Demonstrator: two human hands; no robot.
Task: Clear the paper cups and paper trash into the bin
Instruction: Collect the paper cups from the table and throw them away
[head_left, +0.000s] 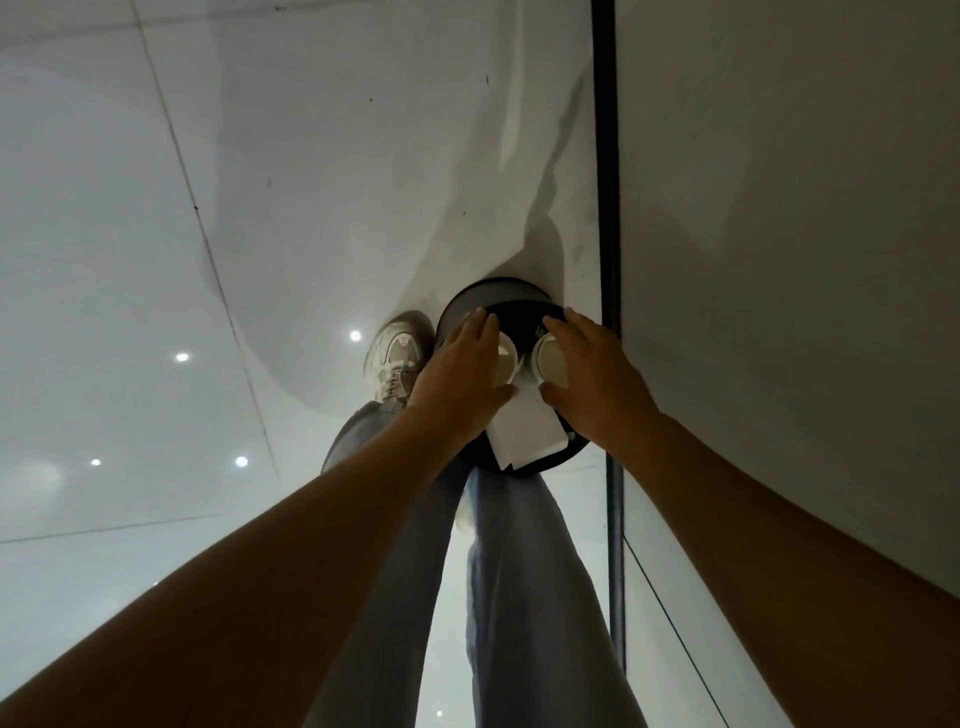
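A pale sneaker (394, 356) stands on the glossy floor (130, 312) just left of the dark round bin (498, 299). The left hand (460, 376) curls its fingers round a paper cup (505, 356) over the bin's mouth, with a white paper sheet (524, 426) seemingly pinched under its thumb. The right hand (589, 374) grips a second cup (548, 358) beside the wall (779, 208).

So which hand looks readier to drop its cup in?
Probably the right hand: its paper cup sits squarely over the bin mouth. The left hand also pinches the paper.
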